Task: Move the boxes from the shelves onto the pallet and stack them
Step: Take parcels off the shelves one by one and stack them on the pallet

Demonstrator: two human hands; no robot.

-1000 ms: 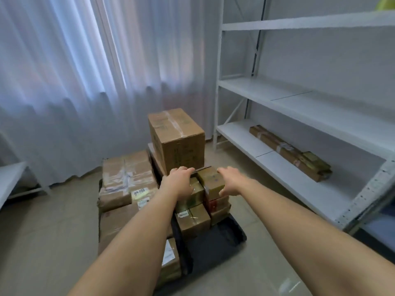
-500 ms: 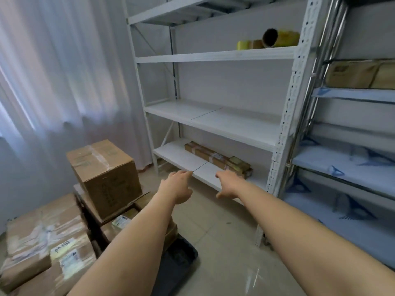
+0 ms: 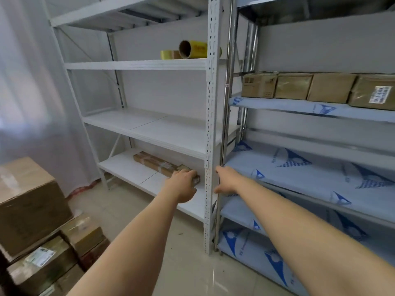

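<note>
Two shelf units fill the view. The white shelving unit [image 3: 210,116] stands at centre-left, the steel shelving unit [image 3: 316,167] w/ blue-printed film on its boards is just beside it on the right. At bottom left is the stack of boxes [image 3: 36,227], one large brown box on top of smaller ones; the pallet under them is not visible.

On a board of the steel unit, approx. at mid-height of the view, is a row of four brown boxes [image 3: 320,88], side by side and touching. On the lowest board of the white unit lies one long flat box [image 3: 156,164], placed at an angle, its near end close to the corner post. On an upper white board are yellow tape rolls [image 3: 188,50].

Both bare arms reach forward. The left hand [image 3: 183,184] is on the near end of the long flat box, fingers curled over it, but if it really grips I cannot tell. The right hand [image 3: 227,180] is released, fingers loose, in front of the post between the 2 units, holding nothing
</note>
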